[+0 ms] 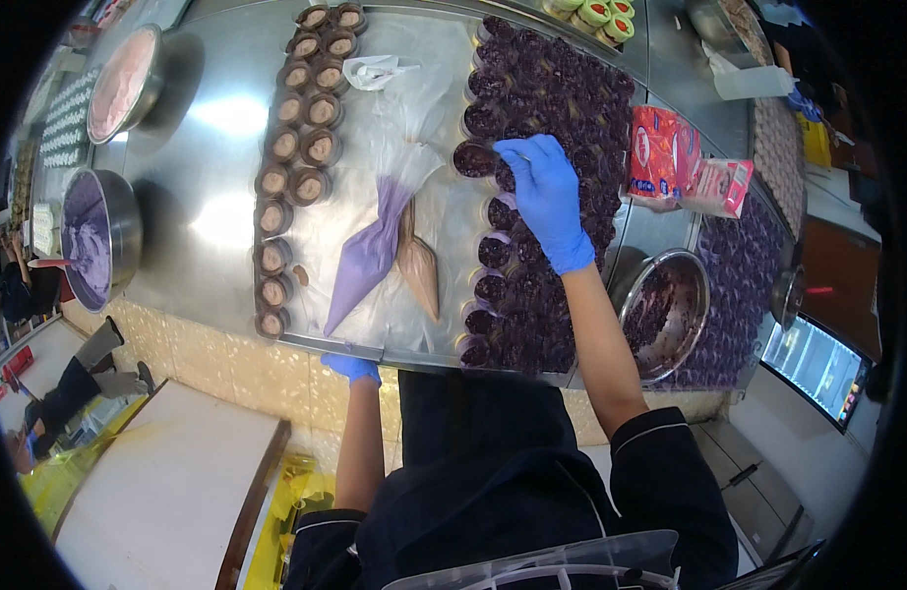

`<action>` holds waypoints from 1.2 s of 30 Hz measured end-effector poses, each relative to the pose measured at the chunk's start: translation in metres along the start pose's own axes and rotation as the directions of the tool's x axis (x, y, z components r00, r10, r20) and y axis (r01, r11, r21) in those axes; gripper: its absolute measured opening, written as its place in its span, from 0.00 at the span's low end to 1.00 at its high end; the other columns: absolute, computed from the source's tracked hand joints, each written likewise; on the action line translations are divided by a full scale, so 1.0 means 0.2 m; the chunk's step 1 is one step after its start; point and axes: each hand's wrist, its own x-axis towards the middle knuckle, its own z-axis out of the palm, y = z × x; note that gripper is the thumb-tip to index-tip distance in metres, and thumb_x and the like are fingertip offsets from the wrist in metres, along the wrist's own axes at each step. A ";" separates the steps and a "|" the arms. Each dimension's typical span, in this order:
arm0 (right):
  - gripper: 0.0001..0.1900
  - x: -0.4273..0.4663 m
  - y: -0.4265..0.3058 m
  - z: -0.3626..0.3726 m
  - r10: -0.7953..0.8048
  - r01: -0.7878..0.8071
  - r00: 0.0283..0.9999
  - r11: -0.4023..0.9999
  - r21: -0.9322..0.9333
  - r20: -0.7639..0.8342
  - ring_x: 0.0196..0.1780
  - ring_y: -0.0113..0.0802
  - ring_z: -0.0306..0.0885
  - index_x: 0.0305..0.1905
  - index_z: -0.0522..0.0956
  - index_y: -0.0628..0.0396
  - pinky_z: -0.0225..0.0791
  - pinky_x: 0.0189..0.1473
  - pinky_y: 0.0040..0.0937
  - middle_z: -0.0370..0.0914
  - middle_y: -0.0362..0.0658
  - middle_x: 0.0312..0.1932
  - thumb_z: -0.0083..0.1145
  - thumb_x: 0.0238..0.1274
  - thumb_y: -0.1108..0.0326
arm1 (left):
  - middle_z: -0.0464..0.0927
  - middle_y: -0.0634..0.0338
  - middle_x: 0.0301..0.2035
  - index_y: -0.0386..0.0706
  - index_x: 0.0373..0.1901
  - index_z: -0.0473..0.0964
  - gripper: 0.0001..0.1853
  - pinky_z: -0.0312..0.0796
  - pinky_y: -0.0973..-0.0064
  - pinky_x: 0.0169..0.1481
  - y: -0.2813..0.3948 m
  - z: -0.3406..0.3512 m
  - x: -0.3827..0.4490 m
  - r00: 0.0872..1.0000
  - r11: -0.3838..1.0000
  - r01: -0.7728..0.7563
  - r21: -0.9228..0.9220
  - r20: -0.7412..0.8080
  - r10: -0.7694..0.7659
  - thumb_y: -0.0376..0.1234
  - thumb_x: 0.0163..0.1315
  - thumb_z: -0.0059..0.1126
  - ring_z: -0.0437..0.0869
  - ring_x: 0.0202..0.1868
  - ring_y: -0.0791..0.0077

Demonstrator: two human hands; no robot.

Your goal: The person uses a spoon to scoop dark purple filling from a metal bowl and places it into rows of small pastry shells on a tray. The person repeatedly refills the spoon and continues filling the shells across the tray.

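Observation:
My right hand [546, 192], in a blue glove, is over the dense rows of cups with dark purple crumb topping [557, 96]. Its thumb and fingertips are drawn together beside a crumb-topped cup [474, 159]; whether they pinch anything is not plain. My left hand [354, 366], gloved too, rests at the near edge of the metal tray [313, 345], its fingers partly hidden by the edge. Between the rows lie a piping bag of purple cream [365, 254] and one of brown cream [419, 271] on a plastic sheet. Cups with light brown filling [321, 147] line the left side.
Bowls of purple cream [90, 236] and pink cream [125, 85] stand at the left. To the right are a steel bowl with dark crumbs [664, 317], a red packet [653, 155] and a pink packet [717, 188]. Other people are at the far left and upper right.

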 end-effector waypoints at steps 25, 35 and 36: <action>0.09 -0.25 0.22 -0.11 0.608 -0.540 0.762 0.786 0.302 -0.221 0.28 0.26 0.65 0.39 0.81 0.56 0.60 0.32 0.25 0.69 0.37 0.23 0.49 0.67 0.67 | 0.63 0.54 0.61 0.44 0.63 0.56 0.28 0.56 0.51 0.68 0.07 0.05 -0.06 0.990 0.989 0.139 0.041 -0.035 -0.137 0.48 0.67 0.25 0.68 0.61 0.56; 0.09 -0.19 0.09 -0.22 0.052 -0.051 0.998 0.998 -0.021 0.037 0.35 0.43 0.69 0.42 0.77 0.52 0.65 0.38 0.36 0.70 0.43 0.28 0.58 0.54 0.72 | 0.60 0.49 0.62 0.42 0.64 0.53 0.26 0.62 0.47 0.64 0.05 0.02 -0.05 0.997 0.997 0.054 0.057 0.042 -0.057 0.45 0.68 0.29 0.66 0.62 0.52; 0.10 -0.18 0.09 -0.21 0.022 -0.019 0.998 0.999 -0.044 0.060 0.35 0.43 0.69 0.42 0.77 0.52 0.65 0.38 0.37 0.70 0.43 0.28 0.59 0.53 0.72 | 0.59 0.49 0.62 0.42 0.64 0.54 0.26 0.63 0.47 0.64 0.05 0.03 -0.06 0.999 0.993 0.033 0.110 0.007 -0.034 0.44 0.68 0.29 0.66 0.62 0.52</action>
